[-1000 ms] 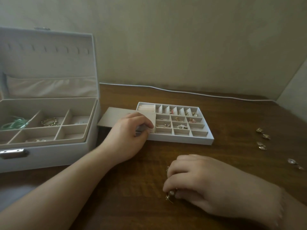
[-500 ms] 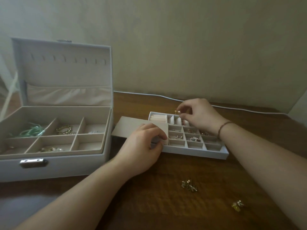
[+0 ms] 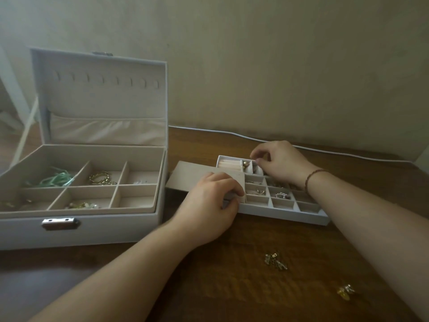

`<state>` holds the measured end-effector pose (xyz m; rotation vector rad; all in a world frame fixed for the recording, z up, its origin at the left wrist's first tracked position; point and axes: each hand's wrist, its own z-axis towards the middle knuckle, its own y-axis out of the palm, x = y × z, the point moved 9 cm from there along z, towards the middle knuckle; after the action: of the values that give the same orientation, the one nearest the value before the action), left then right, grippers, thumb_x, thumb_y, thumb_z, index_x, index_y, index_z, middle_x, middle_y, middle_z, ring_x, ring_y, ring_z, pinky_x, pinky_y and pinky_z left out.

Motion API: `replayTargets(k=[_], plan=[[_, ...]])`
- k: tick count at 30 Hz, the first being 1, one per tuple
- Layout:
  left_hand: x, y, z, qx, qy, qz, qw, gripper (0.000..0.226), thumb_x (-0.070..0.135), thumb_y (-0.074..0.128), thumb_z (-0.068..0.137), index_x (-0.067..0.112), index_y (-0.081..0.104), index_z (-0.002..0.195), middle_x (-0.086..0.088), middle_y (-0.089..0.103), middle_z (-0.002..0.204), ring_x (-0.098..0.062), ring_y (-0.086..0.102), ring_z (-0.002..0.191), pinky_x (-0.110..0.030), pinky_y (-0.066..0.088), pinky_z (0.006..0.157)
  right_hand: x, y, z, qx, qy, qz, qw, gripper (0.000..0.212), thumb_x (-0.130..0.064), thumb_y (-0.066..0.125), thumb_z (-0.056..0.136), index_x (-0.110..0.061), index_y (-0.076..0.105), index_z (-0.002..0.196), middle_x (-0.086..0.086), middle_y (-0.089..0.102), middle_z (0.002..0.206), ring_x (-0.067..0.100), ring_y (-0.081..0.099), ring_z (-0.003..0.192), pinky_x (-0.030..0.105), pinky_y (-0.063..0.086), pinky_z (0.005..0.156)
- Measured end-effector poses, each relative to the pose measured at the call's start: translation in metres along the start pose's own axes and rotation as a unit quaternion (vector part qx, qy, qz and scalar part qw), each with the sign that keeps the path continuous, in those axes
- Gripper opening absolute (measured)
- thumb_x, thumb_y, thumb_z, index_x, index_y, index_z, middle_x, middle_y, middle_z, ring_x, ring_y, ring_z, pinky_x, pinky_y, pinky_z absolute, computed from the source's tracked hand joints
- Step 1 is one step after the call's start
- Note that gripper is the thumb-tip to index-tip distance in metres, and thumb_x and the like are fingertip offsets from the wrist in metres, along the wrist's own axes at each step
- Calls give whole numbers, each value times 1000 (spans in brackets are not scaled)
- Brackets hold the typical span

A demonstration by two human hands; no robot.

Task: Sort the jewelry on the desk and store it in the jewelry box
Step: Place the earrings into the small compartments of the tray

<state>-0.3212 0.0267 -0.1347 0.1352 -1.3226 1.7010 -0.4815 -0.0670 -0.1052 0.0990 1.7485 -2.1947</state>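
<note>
Seen from the head camera: small white divided jewelry tray (image 3: 311, 216) flat on the dark brown wooden tabletop (image 3: 232, 275), with many little square compartments lined in beige. Partly slid over the left end of the tray, a flat beige lid panel (image 3: 185, 175). Left hand (image 3: 209, 205) laid on that panel and the near left corner of the tray, fingers curled and gripping the edge. Right hand (image 3: 278, 161) above the far row of the tray, thumb and forefinger pinched together; whether something tiny is between them, cannot tell. Just below those fingertips, in a far compartment, a small round gold earring (image 3: 246, 164). Silver pieces in the middle compartments, too small to name.

Left of the tray, large white rectangular jewelry box (image 3: 81, 224) with its lid standing open, holding a mint green ribbon (image 3: 58, 178) and a gold chain bracelet (image 3: 101, 178) in separate compartments.

In front of the tray, on the bare wood, a small heap of gold and silver earrings (image 3: 276, 261); further right from the tray, a yellow piece (image 3: 346, 292).
</note>
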Motion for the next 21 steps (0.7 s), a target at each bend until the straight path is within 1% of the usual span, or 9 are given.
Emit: replayTargets(k=[3,5,9,12,14,16,18,20,21], plan=[[-1,0,1,-1,-2,1,1000,19,19,60,94,27,68,109,16,58,110,-3,51,108,-22,51,92,-5,5,7,-17,8,-28,999,13,-32,62,87,-32,71,97,-11,68,100,13,61,92,34,53,80],[-1,1,1,0,-1,1,1000,19,19,60,94,28,68,109,16,58,110,-3,52,108,-21,51,91,-10,8,9,-21,11,-46,999,11,-32,63,86,-32,72,93,-11,66,97,13,61,91,32,53,77],[1,-1,0,9,6,3,1000,19,18,60,94,26,69,108,14,60,109,-3,51,107,-21,50,90,-17,9,13,-4,20,-86,996,8,-37,66,84,-33,72,89,-12,64,96,13,59,91,27,46,68],[1,-1,0,10,5,4,1000,19,18,60,93,26,69,108,14,60,109,-4,51,107,-22,50,90,-23,11,14,-13,5,-103,995,5,-31,67,83,-33,70,86,-11,66,97,14,59,92,27,44,66],[1,-1,0,7,4,6,1000,19,18,60,93,26,69,108,14,60,109,-3,50,108,-20,49,90,-26,12,12,-16,-1,-95,995,5,-28,68,84,-31,71,86,-10,67,96,13,60,92,28,47,69],[1,-2,-1,6,4,8,1000,19,19,61,93,27,68,108,14,60,110,-2,49,108,-17,46,88,-23,9,11,-6,2,-68,998,5,-29,72,83,-29,71,87,-9,68,94,13,61,91,31,51,74],[1,-2,-1,2,2,6,1000,19,18,61,94,27,68,109,14,59,110,-2,49,108,-14,44,87,-14,-1,11,24,21,-7,999,9,-30,75,80,-29,70,87,-9,69,91,13,63,89,35,54,80],[1,-2,0,1,0,4,1000,19,18,61,94,26,68,109,14,59,111,-2,49,108,-15,45,89,-1,-12,8,55,42,57,996,10,-30,77,78,-29,69,84,-10,69,87,13,64,87,35,54,81],[1,-2,0,0,0,4,1000,19,18,61,94,26,68,109,14,59,111,-2,49,109,-16,45,89,4,-14,4,58,46,74,994,10,-30,78,78,-29,69,83,-11,68,86,12,64,87,34,54,80]])
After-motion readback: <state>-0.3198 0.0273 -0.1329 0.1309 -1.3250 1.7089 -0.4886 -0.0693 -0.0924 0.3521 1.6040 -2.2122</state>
